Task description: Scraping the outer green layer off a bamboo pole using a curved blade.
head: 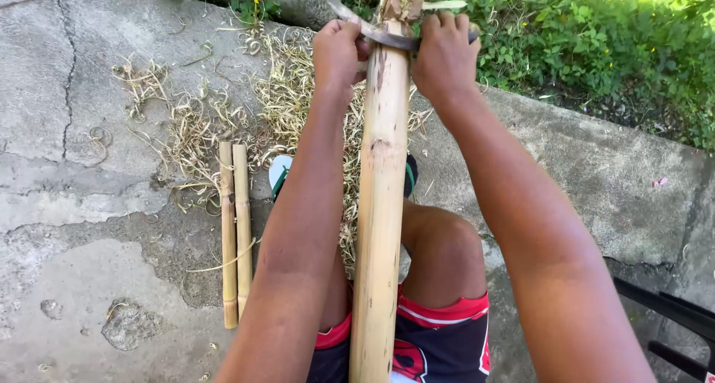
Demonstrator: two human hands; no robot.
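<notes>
On the cracked grey concrete ground [82, 204], two short pale bamboo sticks [235, 234] lie side by side, with a scatter of dry curled bamboo shavings [223, 115] above and beside them. The left hand [339, 52] has its fingers curled tight around one end of a curved dark metal blade [387, 34]. That blade lies across a long tan bamboo pole [380, 204], which stands upright between the person's knees. The right hand [445, 55] grips the blade's other end, fingers closed.
</notes>
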